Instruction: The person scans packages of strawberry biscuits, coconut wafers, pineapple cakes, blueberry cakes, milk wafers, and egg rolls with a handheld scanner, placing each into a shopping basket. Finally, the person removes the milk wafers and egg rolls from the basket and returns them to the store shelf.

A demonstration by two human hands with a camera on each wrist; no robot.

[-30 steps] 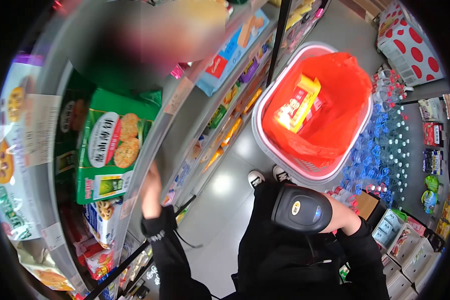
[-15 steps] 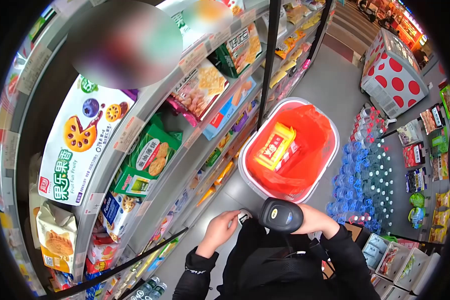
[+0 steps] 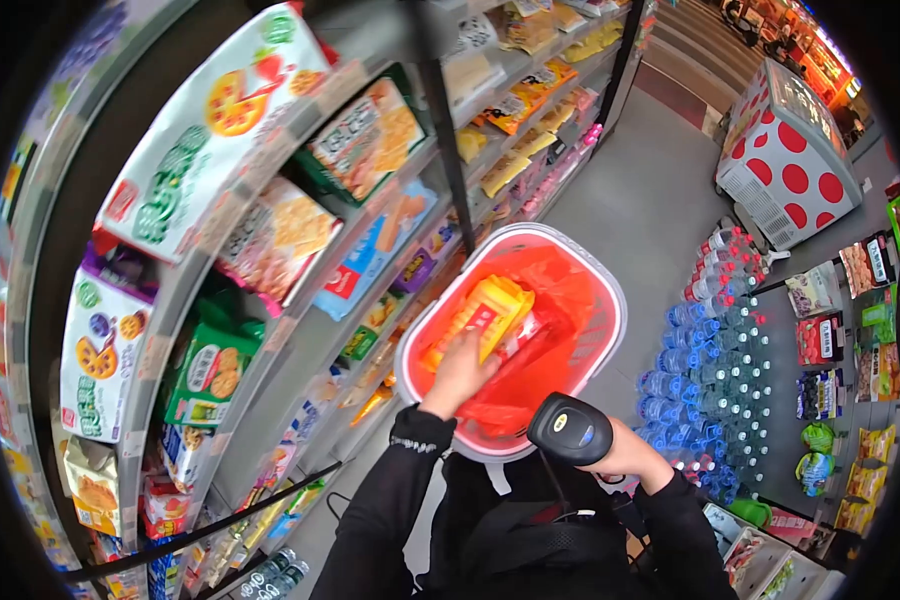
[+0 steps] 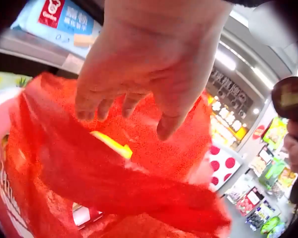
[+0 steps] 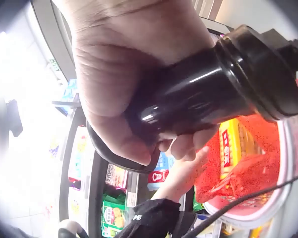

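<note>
My left hand [image 3: 460, 372] reaches into the basket [image 3: 615, 345], at the near end of a yellow packet [image 3: 498, 312]; whether it touches the packet is unclear. In the left wrist view the fingers of that hand [image 4: 149, 74] hang apart over the red bag [image 4: 109, 183], holding nothing. The bag [image 3: 560, 290] lines the basket, with a red and white item beside the yellow packet. To the right of the basket, my right hand [image 3: 625, 452] grips a black handheld scanner [image 3: 570, 428]; the right wrist view shows the fingers curled round its handle [image 5: 188, 99].
Shelves of snack packets line the left side, with a green cracker bag [image 3: 210, 368] among them. Bottled water [image 3: 705, 370] stands on the floor at the right, near a red-dotted box [image 3: 790, 160]. Snacks hang on a rack [image 3: 820, 340] at far right. A cable [image 5: 248, 198] passes before the basket.
My left hand has gone from beside the shelf to the inside of the basket. The view has shifted, and the basket appears nearer my body. My right hand still holds the scanner.
</note>
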